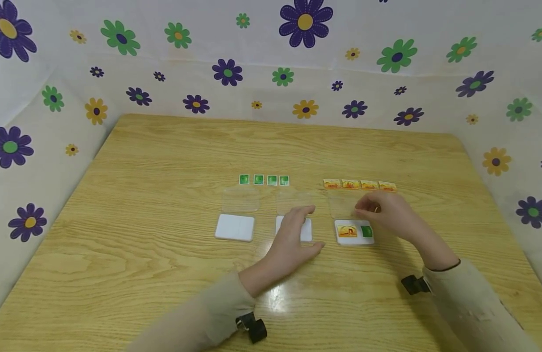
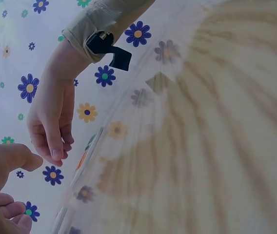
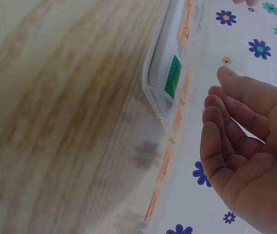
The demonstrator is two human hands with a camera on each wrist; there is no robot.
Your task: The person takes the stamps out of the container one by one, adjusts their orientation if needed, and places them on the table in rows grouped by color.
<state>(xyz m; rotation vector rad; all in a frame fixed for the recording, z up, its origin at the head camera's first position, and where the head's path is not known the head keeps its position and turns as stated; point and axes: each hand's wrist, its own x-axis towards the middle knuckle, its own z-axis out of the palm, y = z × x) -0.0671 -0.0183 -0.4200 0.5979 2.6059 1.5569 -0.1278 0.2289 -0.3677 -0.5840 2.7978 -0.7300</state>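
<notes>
A white case (image 1: 355, 241) on the right bears an orange picture sticker (image 1: 347, 231) and a green sticker (image 1: 366, 231). My right hand (image 1: 389, 212) hovers just beyond it, fingers loosely curved with nothing showing between them; in the head view its fingertips overlap the edge of a clear plastic lid (image 1: 341, 204). My left hand (image 1: 292, 242), fingers spread and relaxed, hangs over the middle white case (image 1: 306, 230) and hides part of it. In the right wrist view the right hand (image 3: 246, 151) is seen apart from the stickered case (image 3: 162, 58).
On the left lies a plain white case (image 1: 234, 228). Two more clear lids, left (image 1: 240, 200) and middle (image 1: 292, 199), lie behind the cases. Farther back are a row of small green stickers (image 1: 258, 179) and a row of orange picture stickers (image 1: 351, 184). Flowered cloth (image 1: 253, 88) surrounds the wooden table (image 1: 121, 234).
</notes>
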